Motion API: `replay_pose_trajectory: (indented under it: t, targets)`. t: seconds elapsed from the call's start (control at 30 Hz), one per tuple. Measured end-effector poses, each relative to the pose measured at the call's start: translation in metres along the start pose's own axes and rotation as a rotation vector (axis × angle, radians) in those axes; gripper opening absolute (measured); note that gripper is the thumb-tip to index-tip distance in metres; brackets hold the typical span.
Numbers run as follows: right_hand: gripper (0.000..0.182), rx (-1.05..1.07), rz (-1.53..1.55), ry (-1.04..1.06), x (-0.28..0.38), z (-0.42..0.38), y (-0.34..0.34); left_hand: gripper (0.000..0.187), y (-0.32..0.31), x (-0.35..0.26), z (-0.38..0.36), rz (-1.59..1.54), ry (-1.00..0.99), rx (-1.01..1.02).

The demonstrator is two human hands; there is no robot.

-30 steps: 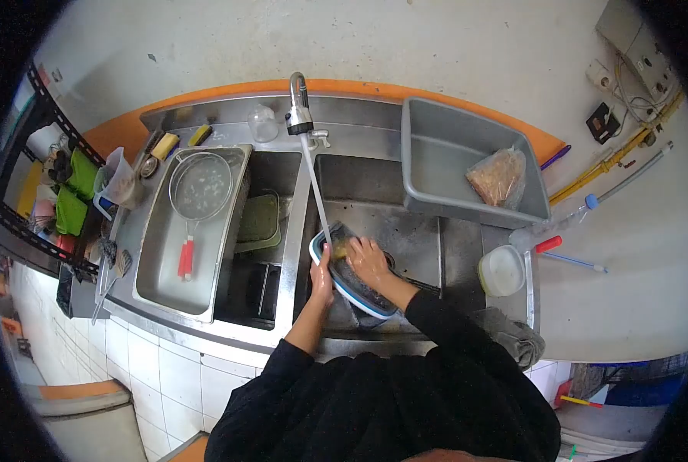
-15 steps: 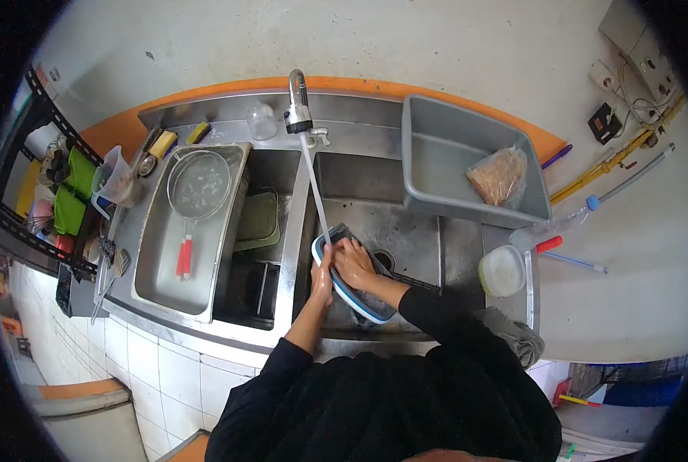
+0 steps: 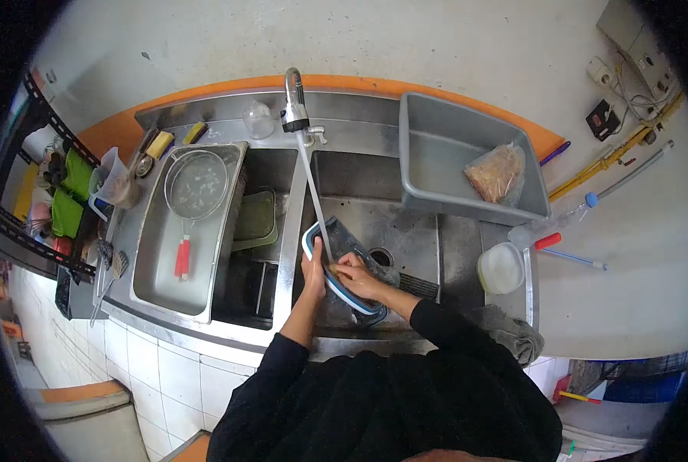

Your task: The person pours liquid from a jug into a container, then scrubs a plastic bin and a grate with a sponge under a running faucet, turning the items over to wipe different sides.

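A clear plastic food container (image 3: pixel 339 231) with a white and blue rim is tilted on its side in the right-hand sink basin (image 3: pixel 413 231). Water runs from the faucet (image 3: pixel 294 119) into it. My left hand (image 3: pixel 313 269) is closed on its left rim, thumb along the edge. Inside the container's mouth, my right hand (image 3: pixel 357 276) has its fingers bunched together against the inner side. Whether those fingers hold anything is hidden. Both hands are wet.
Left of the basin, a steel pan (image 3: pixel 147 262) holds a red-handled strainer (image 3: pixel 196 185). A green container (image 3: pixel 257 215) lies in the left basin. At the back right sits a grey tub (image 3: pixel 436 165) with a bagged item (image 3: pixel 496 175). A white tub (image 3: pixel 502 269) stands right.
The container has shifted slightly left and tilted more. My right hand has gone from fingers spread over the opening to fingers bunched, lower inside it. My left hand has slid lower along the rim.
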State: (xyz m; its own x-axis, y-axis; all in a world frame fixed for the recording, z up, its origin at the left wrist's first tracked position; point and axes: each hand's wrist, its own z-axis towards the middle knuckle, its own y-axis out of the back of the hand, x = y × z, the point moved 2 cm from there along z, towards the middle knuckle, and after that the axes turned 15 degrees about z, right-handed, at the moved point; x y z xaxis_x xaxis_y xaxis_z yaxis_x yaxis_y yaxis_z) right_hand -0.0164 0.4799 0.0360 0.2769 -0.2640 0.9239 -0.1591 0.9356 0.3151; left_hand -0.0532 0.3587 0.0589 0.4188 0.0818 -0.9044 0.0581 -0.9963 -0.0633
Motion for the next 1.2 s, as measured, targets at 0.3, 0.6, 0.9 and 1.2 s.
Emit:
replay_pose_trajectory:
  t: [0.3, 0.6, 0.9, 1.2]
  targets:
    - [0.021, -0.041, 0.083, 0.075, 0.008, 0.027, 0.005, 0.058, -0.006, -0.006, -0.006, 0.043, 0.079, 0.067]
    - [0.018, 0.201, -0.829, 0.090, 0.020, 0.000, 0.042, 0.062, -0.007, -0.013, 0.001, 0.247, -0.164, -0.050]
    - [0.026, 0.227, -1.074, 0.348, 0.000, 0.005, 0.032, 0.053, -0.014, -0.047, -0.014, 0.528, -0.075, 0.020]
    - [0.023, 0.363, -0.884, 0.235, -0.015, -0.035, 0.037, 0.076, -0.018, -0.021, 0.006, 0.672, 0.023, -0.196]
